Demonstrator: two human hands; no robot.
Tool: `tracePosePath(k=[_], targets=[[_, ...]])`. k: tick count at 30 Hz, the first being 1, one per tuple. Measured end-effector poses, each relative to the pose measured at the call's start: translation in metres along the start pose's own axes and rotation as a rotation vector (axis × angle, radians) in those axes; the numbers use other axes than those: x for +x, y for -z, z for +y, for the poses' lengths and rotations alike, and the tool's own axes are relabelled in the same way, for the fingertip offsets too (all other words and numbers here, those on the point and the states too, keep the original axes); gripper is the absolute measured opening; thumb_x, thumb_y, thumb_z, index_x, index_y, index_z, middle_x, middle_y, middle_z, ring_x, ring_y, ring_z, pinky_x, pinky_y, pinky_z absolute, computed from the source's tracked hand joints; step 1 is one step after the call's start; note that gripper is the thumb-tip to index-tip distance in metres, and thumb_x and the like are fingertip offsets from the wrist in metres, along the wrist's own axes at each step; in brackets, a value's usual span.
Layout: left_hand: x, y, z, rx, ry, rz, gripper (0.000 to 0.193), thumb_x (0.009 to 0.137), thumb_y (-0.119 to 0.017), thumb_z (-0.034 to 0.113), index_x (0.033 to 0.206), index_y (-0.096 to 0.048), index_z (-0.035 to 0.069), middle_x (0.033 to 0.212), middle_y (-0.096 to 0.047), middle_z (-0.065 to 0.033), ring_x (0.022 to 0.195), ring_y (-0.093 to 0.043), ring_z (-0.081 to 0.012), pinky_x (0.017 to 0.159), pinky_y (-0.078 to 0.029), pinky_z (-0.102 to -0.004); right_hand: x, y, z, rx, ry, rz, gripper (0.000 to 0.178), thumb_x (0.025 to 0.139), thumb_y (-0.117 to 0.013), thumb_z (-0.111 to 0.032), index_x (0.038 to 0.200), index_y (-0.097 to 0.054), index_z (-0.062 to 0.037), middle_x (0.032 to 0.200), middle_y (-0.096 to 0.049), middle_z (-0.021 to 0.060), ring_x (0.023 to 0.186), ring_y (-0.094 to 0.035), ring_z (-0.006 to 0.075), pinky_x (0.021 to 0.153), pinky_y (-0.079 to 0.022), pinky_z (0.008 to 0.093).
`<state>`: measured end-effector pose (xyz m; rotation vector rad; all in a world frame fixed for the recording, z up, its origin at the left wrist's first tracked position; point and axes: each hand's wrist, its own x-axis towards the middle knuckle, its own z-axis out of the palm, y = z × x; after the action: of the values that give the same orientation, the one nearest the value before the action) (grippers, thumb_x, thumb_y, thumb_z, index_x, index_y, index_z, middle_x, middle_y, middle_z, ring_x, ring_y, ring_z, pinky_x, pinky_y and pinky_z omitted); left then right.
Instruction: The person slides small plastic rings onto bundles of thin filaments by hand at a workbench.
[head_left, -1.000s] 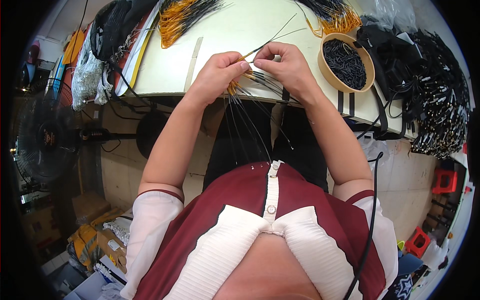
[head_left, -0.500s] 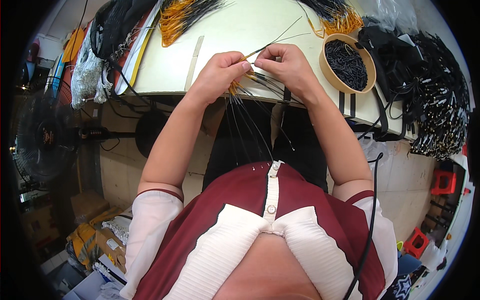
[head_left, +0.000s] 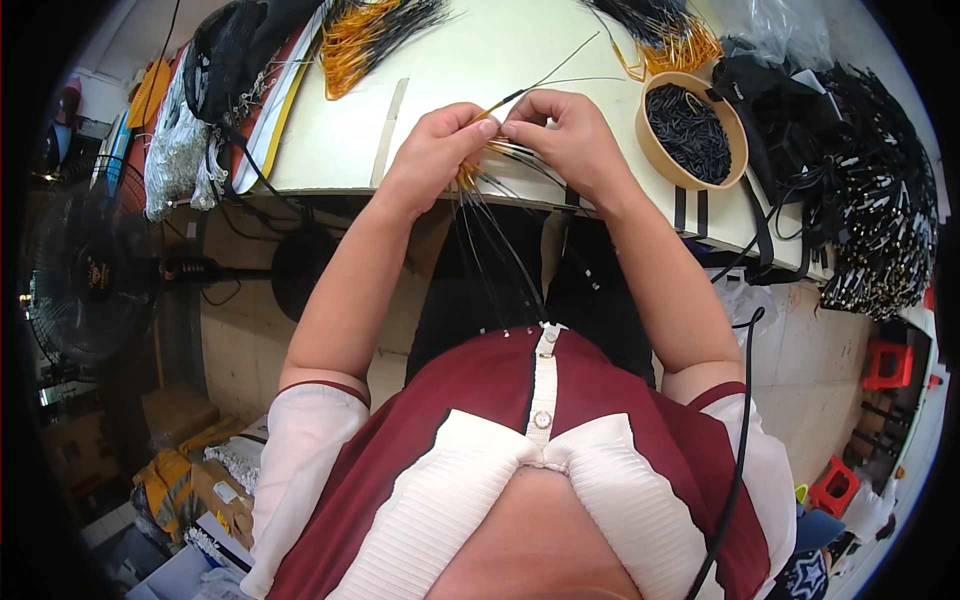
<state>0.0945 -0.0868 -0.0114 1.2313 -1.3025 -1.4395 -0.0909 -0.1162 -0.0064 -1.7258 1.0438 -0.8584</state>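
Note:
My left hand (head_left: 440, 152) is closed around a bundle of thin black wires with amber sections (head_left: 468, 177). Their loose ends hang below the table edge and fan out toward the right. One amber-and-black wire (head_left: 514, 96) rises above the fingers and splits into two thin ends. My right hand (head_left: 575, 140) is pinched, its fingertips meeting the left thumb and forefinger. Whatever sits between those fingertips is too small to make out. To the right of my right hand stands a round tan bowl (head_left: 742, 150) of short black tubes (head_left: 688, 132).
Amber-and-black wire bundles (head_left: 352, 50) lie at the back of the pale table (head_left: 450, 60). A mass of black cables (head_left: 875, 200) hangs at the right edge. Silvery wires (head_left: 175, 160) hang at the left, above a black fan (head_left: 95, 260).
Both hands stay close together; the right fingertips have shifted slightly left, against the left thumb. The hanging wire ends have swayed a little.

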Motion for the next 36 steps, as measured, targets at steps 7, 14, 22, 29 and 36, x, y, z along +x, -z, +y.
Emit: tracePosePath(k=[7,14,22,29,36], targets=[[-0.003,0.002,0.006,0.023,0.017,-0.037,0.016,0.091,-0.058,0.018,0.082,-0.057,0.004,0.065,-0.047,0.0047,0.059,-0.039,-0.0038,0.052,-0.031,-0.0214,-0.024,0.009,-0.017,-0.391,0.314,0.188,0.008,0.078,-0.068,-0.009,0.084,-0.068,-0.0029,0.082,-0.067,0.0075,0.076,-0.060,0.0215,0.068,-0.046,0.0324],[-0.001,-0.001,0.004,0.145,0.021,-0.035,0.015,0.092,-0.058,0.018,0.082,-0.056,0.006,0.064,-0.045,0.0060,0.057,-0.037,-0.0024,0.050,-0.029,-0.0202,-0.005,0.029,-0.025,-0.759,0.612,0.326,0.011,0.071,-0.074,-0.010,0.081,-0.069,-0.0121,0.089,-0.062,-0.0011,0.092,-0.054,0.0186,0.085,-0.036,0.0364],[0.000,-0.001,0.006,0.133,0.007,-0.035,0.017,0.091,-0.059,0.019,0.082,-0.057,0.005,0.065,-0.047,0.0045,0.059,-0.040,-0.0049,0.053,-0.034,-0.0223,-0.003,0.027,-0.023,-0.772,0.728,0.283,0.008,0.072,-0.072,-0.011,0.077,-0.067,-0.0142,0.082,-0.063,-0.0060,0.088,-0.054,0.0160,0.089,-0.029,0.0373],[0.002,0.006,0.005,-0.022,0.009,-0.099,0.016,0.093,-0.059,0.019,0.088,-0.061,0.004,0.065,-0.047,0.0054,0.059,-0.040,-0.0032,0.053,-0.033,-0.0203,-0.007,0.028,-0.016,-0.846,0.694,0.235,0.007,0.074,-0.071,-0.011,0.075,-0.066,-0.0145,0.078,-0.062,-0.0060,0.084,-0.055,0.0148,0.088,-0.030,0.0359],[0.003,0.004,0.009,0.009,-0.046,-0.039,0.014,0.092,-0.060,0.015,0.089,-0.061,0.002,0.068,-0.050,0.0042,0.061,-0.041,-0.0032,0.054,-0.033,-0.0196,-0.009,0.024,-0.019,-0.673,0.415,0.151,0.003,0.075,-0.069,-0.014,0.078,-0.068,-0.0121,0.072,-0.064,-0.0021,0.079,-0.055,0.0163,0.085,-0.033,0.0343]])
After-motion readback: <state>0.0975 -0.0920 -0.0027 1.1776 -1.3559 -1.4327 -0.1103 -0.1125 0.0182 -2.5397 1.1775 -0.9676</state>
